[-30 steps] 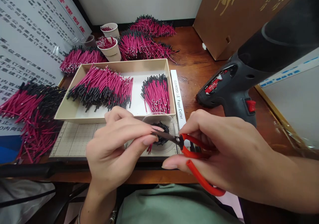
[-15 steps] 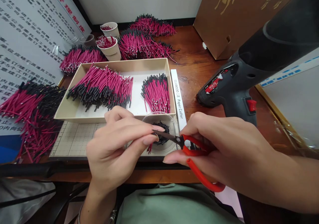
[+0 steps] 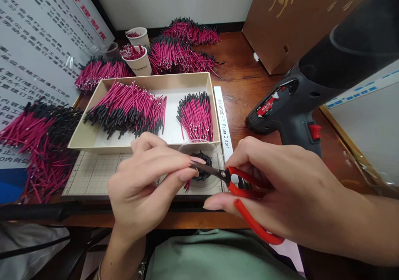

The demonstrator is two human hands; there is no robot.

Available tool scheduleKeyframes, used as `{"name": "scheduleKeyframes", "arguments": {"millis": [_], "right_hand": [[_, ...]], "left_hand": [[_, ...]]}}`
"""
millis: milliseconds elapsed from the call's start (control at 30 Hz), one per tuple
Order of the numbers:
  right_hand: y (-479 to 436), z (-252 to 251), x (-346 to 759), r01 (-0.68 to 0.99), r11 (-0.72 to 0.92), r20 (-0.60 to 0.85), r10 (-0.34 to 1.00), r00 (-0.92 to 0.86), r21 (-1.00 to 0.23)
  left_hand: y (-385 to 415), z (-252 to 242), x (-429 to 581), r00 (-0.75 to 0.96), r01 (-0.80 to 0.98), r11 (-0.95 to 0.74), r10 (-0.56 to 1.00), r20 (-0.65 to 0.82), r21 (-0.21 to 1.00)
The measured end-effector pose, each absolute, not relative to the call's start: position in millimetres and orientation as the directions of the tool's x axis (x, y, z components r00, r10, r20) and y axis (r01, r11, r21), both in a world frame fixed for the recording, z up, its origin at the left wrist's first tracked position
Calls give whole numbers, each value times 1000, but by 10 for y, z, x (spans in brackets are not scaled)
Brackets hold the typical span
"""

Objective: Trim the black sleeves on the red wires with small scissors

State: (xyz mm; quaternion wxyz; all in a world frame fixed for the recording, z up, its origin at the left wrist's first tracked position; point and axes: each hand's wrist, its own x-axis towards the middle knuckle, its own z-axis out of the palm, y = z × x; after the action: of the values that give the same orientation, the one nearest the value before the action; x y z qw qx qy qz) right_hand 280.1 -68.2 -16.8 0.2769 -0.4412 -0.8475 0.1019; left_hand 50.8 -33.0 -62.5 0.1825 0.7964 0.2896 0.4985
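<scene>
Near six o'clock from the shallow box (image 3: 168, 79), the left hand's (image 3: 140, 184) thumb and forefinger nearly met, red wires (image 3: 187, 185) showing just below; whether it held them, I couldn't tell. At its three o'clock, the right hand's (image 3: 289, 188) fingers curled round red-handled scissors (image 3: 223, 174), thumb spread apart. The blades pointed between nine and ten, over a clear tub (image 3: 217, 157) of black bits (image 3: 202, 176).
</scene>
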Motion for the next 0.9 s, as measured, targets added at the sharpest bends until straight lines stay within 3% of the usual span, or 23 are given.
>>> {"name": "scheduleKeyframes", "arguments": {"millis": [400,900], "right_hand": [[-695,-173,2814,685,556,356,830,-429,-471],[-662,-205,2800,677,614,413,784,-464,-405]], "left_hand": [[-343,-608,531,304,284,-749,663,684,599],[-353,-619,541,302,298,-739,673,675,604]]}}
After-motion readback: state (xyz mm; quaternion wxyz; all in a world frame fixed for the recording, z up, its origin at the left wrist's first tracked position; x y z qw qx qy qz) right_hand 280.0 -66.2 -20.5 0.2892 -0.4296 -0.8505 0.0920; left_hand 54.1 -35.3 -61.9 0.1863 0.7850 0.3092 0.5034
